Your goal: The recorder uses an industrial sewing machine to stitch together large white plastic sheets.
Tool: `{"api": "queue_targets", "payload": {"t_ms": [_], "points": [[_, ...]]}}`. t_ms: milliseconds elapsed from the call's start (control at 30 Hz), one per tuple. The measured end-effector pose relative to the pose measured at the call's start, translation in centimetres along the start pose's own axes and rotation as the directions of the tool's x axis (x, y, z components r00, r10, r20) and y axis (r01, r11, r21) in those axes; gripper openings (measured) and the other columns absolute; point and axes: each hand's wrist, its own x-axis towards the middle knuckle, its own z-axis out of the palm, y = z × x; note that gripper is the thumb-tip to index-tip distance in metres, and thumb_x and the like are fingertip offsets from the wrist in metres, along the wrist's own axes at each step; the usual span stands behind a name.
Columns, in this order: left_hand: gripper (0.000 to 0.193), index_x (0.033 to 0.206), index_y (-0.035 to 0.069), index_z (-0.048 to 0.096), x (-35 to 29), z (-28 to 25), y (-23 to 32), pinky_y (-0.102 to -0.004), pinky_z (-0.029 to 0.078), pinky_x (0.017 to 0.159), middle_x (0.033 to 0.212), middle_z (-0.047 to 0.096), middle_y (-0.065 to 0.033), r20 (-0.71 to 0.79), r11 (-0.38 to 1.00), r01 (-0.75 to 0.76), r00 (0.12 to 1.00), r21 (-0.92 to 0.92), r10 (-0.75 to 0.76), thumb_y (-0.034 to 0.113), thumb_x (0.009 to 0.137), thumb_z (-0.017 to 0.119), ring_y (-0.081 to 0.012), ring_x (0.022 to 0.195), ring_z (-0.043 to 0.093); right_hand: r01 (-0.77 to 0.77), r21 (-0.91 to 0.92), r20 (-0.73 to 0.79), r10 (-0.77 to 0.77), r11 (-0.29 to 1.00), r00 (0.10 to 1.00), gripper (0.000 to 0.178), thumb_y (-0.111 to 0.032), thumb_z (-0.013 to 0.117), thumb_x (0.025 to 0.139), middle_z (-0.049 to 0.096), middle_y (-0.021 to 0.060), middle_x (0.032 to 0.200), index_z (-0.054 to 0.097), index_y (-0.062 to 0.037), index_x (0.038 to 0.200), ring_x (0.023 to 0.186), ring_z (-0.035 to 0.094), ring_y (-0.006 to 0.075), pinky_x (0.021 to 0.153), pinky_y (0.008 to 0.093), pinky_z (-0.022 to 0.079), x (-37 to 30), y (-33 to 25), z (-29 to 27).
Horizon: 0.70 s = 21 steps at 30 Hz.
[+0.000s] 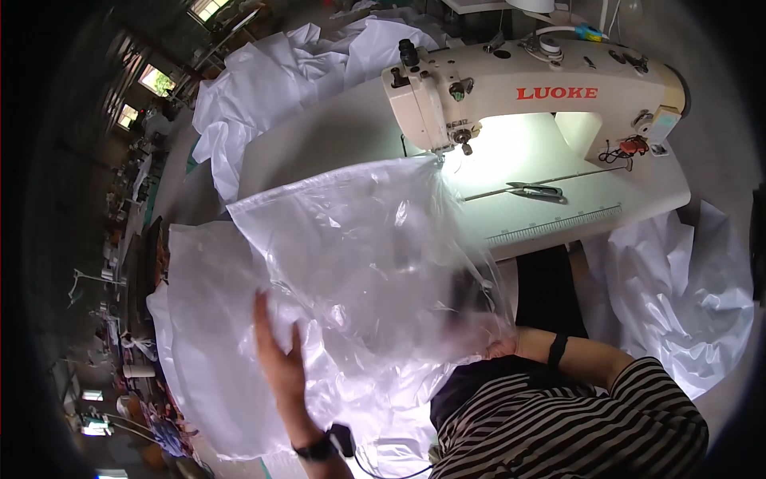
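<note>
A clear plastic sheet (351, 231) hangs from under the needle area of a white sewing machine (455, 104) and drapes over the table's front edge toward me. My left hand (279, 355) is raised beside the sheet's left part, fingers stretched and apart, with nothing visible in it. My right hand (483, 335) is behind or under the sheet's lower right part. Its fingers are blurred and veiled by the plastic, so its grip is hidden. White sheet material (215, 343) lies below and left of the clear sheet.
Thread snips (538, 191) lie on the machine table (638, 188), behind a printed ruler strip (554, 223). Crumpled white material (271, 88) is heaped behind the table at left. More white material (670, 287) hangs at the right. A cluttered workshop stretches along the left.
</note>
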Motion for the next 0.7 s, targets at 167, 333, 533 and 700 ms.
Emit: {"api": "queue_targets", "payload": {"t_ms": [167, 333, 533, 700], "points": [[0.064, 0.151, 0.017, 0.035, 4.8, 11.4, -5.9, -0.0656, 0.020, 0.113, 0.155, 0.036, -0.0155, 0.200, 0.955, 0.053, 0.973, 0.292, -0.115, 0.042, 0.097, 0.056, -0.0377, 0.145, 0.028, -0.075, -0.921, -0.162, -0.199, 0.382, 0.967, 0.035, -0.024, 0.064, 0.094, 0.066, 0.0125, 0.116, 0.059, -0.0074, 0.124, 0.104, 0.065, 0.0222, 0.080, 0.0376, 0.058, 0.2, 2.3, 2.3], [0.065, 0.151, 0.018, 0.034, 6.2, 13.0, -7.2, -0.0702, 0.015, 0.111, 0.157, 0.033, -0.0142, 0.200, 0.937, 0.021, 0.975, 0.350, -0.096, 0.051, 0.097, 0.051, -0.0372, 0.147, 0.023, 0.085, -0.986, 0.039, -0.293, 0.144, 0.955, 0.037, -0.022, 0.066, 0.093, 0.065, 0.0126, 0.119, 0.058, -0.0058, 0.125, 0.103, 0.065, 0.0216, 0.078, 0.0370, 0.058, 0.2, 2.8, 1.9], [0.065, 0.151, 0.017, 0.035, 7.0, 13.3, -9.5, -0.0688, 0.011, 0.113, 0.157, 0.032, -0.0116, 0.208, 0.930, 0.064, 0.967, 0.361, -0.147, 0.052, 0.098, 0.048, -0.0336, 0.149, 0.021, 0.248, -0.940, 0.315, -0.318, -0.233, 0.894, 0.041, -0.020, 0.068, 0.091, 0.063, 0.0127, 0.123, 0.057, -0.0039, 0.126, 0.102, 0.065, 0.0209, 0.076, 0.0363, 0.057, 0.9, 3.2, 1.0], [0.067, 0.150, 0.014, 0.036, 10.0, 13.8, -10.6, -0.0704, 0.012, 0.112, 0.158, 0.032, -0.0107, 0.220, 0.925, 0.038, 0.967, 0.377, -0.129, 0.051, 0.096, 0.050, -0.0332, 0.149, 0.021, 0.289, -0.815, 0.484, -0.315, -0.502, 0.816, 0.044, -0.019, 0.070, 0.089, 0.061, 0.0128, 0.126, 0.056, -0.0023, 0.127, 0.102, 0.065, 0.0202, 0.074, 0.0357, 0.057, 1.0, 3.2, 0.6]]}}
